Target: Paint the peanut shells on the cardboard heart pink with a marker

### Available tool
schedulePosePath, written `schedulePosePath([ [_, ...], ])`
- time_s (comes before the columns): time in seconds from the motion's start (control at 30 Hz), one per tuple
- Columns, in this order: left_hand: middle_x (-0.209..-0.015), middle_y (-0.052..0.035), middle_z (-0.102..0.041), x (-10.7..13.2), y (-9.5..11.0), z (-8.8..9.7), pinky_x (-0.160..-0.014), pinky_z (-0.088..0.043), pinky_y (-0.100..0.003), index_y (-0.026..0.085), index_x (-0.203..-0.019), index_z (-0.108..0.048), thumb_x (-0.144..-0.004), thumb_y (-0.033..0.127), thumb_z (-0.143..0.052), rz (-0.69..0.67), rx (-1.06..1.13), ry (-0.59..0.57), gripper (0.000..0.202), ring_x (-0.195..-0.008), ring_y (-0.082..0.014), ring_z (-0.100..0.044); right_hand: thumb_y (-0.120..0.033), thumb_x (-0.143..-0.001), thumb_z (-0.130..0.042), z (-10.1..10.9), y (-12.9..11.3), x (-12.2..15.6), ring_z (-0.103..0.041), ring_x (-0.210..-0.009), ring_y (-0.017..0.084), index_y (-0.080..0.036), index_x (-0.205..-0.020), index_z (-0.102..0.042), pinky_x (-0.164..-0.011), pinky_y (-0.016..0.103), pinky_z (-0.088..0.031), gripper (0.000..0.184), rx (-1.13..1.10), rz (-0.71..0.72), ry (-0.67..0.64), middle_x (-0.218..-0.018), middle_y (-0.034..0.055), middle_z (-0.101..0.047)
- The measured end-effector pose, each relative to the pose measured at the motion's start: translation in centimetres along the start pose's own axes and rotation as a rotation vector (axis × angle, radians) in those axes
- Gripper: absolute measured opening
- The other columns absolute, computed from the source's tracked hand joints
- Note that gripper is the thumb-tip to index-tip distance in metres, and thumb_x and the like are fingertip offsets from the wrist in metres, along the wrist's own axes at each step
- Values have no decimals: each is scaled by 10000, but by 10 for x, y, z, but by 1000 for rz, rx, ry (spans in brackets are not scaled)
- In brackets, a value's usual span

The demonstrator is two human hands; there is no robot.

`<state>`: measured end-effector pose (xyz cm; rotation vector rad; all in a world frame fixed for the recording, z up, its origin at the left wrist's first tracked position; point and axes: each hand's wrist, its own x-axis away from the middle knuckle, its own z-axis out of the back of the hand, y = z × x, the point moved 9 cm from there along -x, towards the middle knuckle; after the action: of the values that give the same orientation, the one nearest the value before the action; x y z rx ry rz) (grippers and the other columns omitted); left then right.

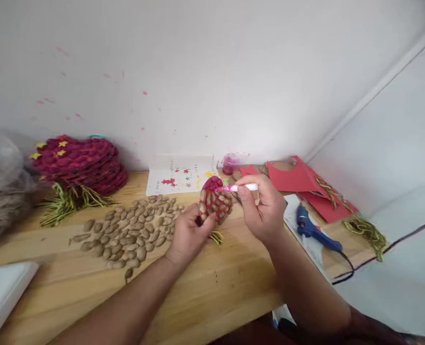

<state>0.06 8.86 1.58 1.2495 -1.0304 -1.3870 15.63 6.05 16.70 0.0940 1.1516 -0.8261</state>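
In the middle, my left hand (189,233) grips the lower edge of a round peanut-shell craft (215,205) and tilts it up off the table. Peanuts cover its face over a red backing; the top ones are painted magenta and the others are bare tan. Greenish strands (217,238) hang below it. My right hand (264,211) is closed around a white-handled paintbrush (247,187), whose pink-stained tip touches the craft near its painted top. A jar of pink paint (230,164) stands behind, against the wall.
Loose peanuts (133,230) spread left of my hands. A stack of magenta peanut crafts (86,165) stands behind them. A plastic bag (0,167) and white box (7,292) sit far left. On the right are red card sheets (282,181), a blue glue gun (316,233) and green cord (368,232).
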Motion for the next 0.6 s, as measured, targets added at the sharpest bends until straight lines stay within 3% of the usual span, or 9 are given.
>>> schedulePosePath([
  [0.6,-583,38,-485,-2,11,3,-567,-382,-250,223,-638,-471,-839,385,-636,-36,-93,56,307,-551,-125,-445,-175,-982,-608,-5,-4,-1,-655,-759,148,-223,-971,-662,-722,296,-527,73,-2,48,-48,-855,15,-746],
])
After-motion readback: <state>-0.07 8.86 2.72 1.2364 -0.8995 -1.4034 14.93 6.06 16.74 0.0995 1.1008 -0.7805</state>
